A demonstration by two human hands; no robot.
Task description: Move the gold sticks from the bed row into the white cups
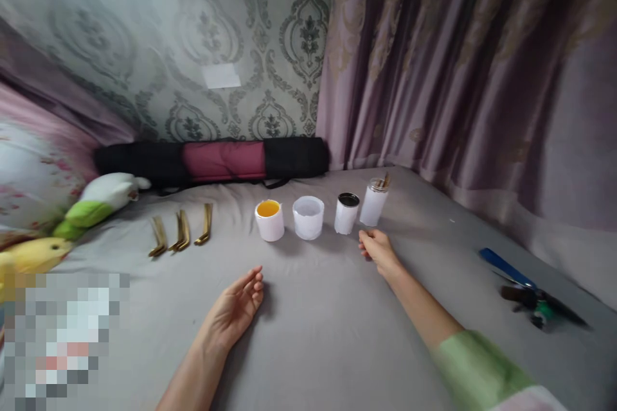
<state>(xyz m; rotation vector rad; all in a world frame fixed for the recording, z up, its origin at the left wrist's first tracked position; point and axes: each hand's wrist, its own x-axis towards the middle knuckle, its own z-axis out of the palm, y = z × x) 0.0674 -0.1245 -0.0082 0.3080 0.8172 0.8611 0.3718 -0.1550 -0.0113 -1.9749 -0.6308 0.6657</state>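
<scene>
My left hand (238, 305) rests palm-up over the grey sheet, fingers loosely bent and holding nothing. Further right, my right hand (378, 250) has its fingers curled in; nothing shows in it. It is just in front of a tall white-wrapped jar (373, 207) with thin sticks in its mouth, and a white-wrapped can (346, 217) with a dark inside. To their left stand a translucent white tub (308, 219) and a white cup (270, 226) with an orange-yellow inside. Several gold-coloured bent metal pieces (180, 231) lie in three groups at the left.
A black and maroon rolled bag (224, 160) lies along the wall. Soft toys, one white and green (99, 199), one yellow (36, 257), sit at the left. At the right lie a blue-handled tool (506, 268) and dark and green items (542, 311). Curtains (448, 77) hang behind.
</scene>
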